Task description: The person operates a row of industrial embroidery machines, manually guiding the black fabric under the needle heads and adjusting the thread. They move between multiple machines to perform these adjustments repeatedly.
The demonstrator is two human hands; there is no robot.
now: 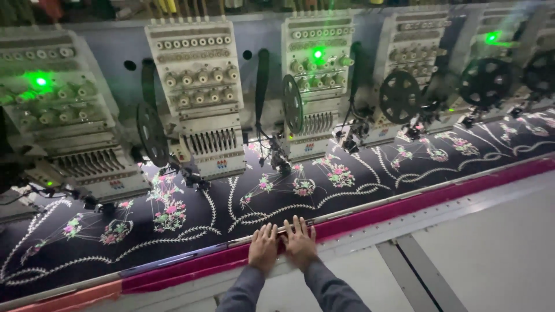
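Observation:
My left hand (pixel 263 247) and my right hand (pixel 300 241) lie flat side by side, palms down, on the front edge of the embroidery frame. The fingers rest over the metal clamp bar (pixel 173 258) and the pink fabric strip (pixel 404 205) below it. Beyond the fingertips stretches the dark fabric (pixel 196 222), stitched with white vines and pink and green flowers. Neither hand holds anything; the fingers are slightly apart.
A row of embroidery machine heads (pixel 202 92) with needle bars, thread tension knobs and green lights stands over the fabric. Black sequin reels (pixel 399 95) hang beside the heads. A grey machine table (pixel 491 248) lies in front at the right.

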